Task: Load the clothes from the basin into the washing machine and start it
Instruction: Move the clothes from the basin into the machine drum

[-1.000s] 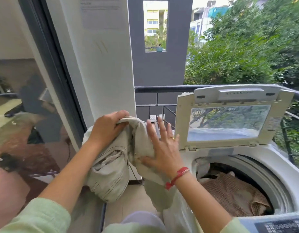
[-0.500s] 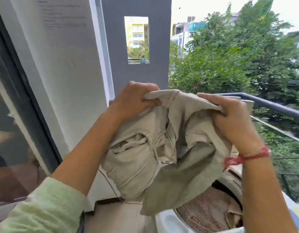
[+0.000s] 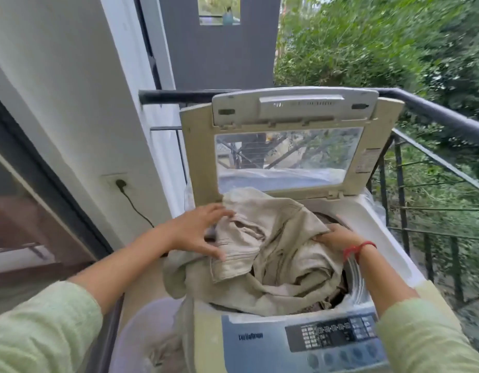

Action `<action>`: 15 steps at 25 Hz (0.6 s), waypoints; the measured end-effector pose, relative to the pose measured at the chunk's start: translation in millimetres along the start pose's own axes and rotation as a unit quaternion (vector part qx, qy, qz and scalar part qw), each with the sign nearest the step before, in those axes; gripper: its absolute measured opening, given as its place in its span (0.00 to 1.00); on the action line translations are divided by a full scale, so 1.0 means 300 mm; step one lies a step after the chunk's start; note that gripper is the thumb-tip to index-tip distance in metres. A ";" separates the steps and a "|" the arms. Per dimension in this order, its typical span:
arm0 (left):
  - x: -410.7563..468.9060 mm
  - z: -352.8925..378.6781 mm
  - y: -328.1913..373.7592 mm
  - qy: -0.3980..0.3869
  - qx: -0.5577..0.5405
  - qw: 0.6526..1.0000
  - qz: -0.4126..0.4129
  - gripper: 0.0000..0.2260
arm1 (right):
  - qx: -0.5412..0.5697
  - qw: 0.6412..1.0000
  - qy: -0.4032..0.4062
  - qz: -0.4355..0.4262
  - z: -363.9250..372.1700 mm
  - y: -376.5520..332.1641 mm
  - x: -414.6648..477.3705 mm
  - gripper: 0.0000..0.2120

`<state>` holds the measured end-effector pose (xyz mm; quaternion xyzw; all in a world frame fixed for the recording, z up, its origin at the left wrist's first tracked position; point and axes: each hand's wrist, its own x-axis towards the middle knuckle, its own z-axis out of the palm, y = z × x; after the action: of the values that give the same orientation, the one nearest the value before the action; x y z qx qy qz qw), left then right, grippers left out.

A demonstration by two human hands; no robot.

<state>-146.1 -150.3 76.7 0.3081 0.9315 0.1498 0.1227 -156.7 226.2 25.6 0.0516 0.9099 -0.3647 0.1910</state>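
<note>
Over the open washing machine (image 3: 389, 254) the beige trousers (image 3: 273, 254) lie half in the drum, one part trailing over its left rim. Left hand (image 3: 199, 234) is spread on them; right hand (image 3: 334, 235) pushes them down, fingers hidden. Tucking in, emptying the basin (image 3: 141, 329) near left, closing the lid (image 3: 287, 146) and starting remain.

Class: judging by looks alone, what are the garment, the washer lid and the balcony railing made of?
Beige garment: woven cloth, likely cotton twill; matte, creased, stitched seams.
Washer lid: yellowed moulded plastic, with a clear window of glass or plastic.
Balcony railing: apparently dark-painted metal; smooth round bar.
</note>
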 end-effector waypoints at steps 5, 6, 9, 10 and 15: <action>0.015 0.190 -0.032 -0.005 0.144 0.989 -0.016 0.29 | -0.013 1.000 0.019 0.006 0.115 -0.009 0.080 0.19; 0.050 0.202 -0.011 0.032 0.187 0.982 0.008 0.22 | 0.016 1.000 0.016 0.002 0.133 -0.036 0.075 0.25; 0.164 0.227 0.049 0.065 0.272 0.954 0.111 0.08 | 0.047 0.998 0.010 -0.033 0.165 -0.108 0.027 0.30; 0.189 0.224 0.067 0.070 0.246 0.960 0.112 0.06 | 0.044 0.998 -0.016 -0.045 0.173 -0.114 0.004 0.31; 0.318 0.128 0.195 0.191 0.037 0.981 -0.010 0.07 | 0.194 0.969 -0.085 -0.127 0.241 -0.156 -0.102 0.45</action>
<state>-176.7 -39.6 48.9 0.2683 0.9458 0.1701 -0.0673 -117.1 144.1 19.8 -0.0599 0.8014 -0.5584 0.2061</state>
